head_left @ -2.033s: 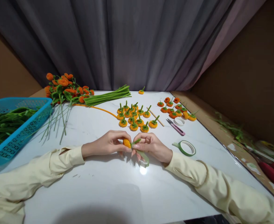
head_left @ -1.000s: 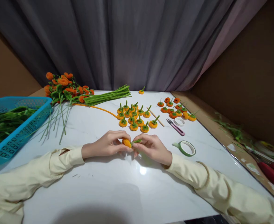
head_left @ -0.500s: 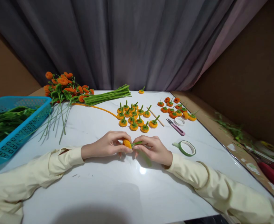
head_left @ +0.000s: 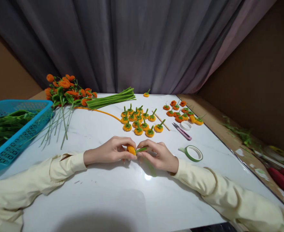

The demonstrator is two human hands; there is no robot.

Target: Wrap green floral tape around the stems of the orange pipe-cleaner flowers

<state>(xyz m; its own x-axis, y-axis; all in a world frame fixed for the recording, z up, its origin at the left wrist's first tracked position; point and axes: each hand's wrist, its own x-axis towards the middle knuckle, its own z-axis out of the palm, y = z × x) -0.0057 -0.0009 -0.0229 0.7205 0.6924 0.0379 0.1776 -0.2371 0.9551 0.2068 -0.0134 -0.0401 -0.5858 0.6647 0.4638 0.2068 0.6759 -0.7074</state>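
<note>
Yellow flower head [head_left: 131,150] is sitting low over the near middle of the white table [head_left: 108,199], with the left hand [head_left: 109,149] gripping it between thumb and fingers. The right hand [head_left: 162,156] is pinching the green stem [head_left: 142,149] close to where it is joining the head, and the stem's free end is pointing to the right. Below the right hand, a pale green strip [head_left: 152,169] is showing as a blur, suggesting that it is moving while the head is being held in place. Whether the fingertips are also trapping the strip, I cannot tell.

Just beyond the right hand, a roll of green tape [head_left: 189,155] is lying flat with its loose end sticking out, and pink-handled snips [head_left: 184,132] are resting near a white roll [head_left: 186,129]. Further in, a group of yellow heads [head_left: 138,131] is standing stems up beside a thin stick [head_left: 166,127], with orange heads [head_left: 180,119] lying to the right. On the left, a blue basket [head_left: 18,141] is holding green leaves [head_left: 6,127]. Farther away, a green stem bundle [head_left: 110,100] is lying against orange flowers [head_left: 64,84], and a grey curtain [head_left: 132,45] is hanging behind.
</note>
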